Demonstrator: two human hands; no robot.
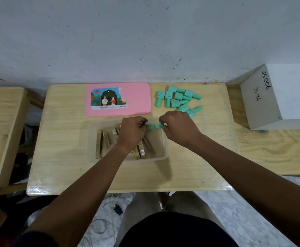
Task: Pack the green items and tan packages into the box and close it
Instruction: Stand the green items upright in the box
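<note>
A: Where are the hands?
B: Close together. The left hand (134, 130) pinches one small mint-green plastic bottle (149, 126), the right hand (178, 127) a second mint-green bottle (158, 125), both over the far rim of the translucent plastic box (164, 154).
A: Which step?
B: Loading green items, I'd say; slim tan cardboard packages (106, 142) already lie inside.
A: And next?
B: Set both down in the box's freer right end, then fetch more from the loose heap of mint-green bottles (179, 98) beside the flat pink lid (138, 98).

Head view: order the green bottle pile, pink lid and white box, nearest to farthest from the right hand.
1. Green bottle pile, just behind the right hand.
2. Pink lid, back-left on the table.
3. White box, far right.
</note>
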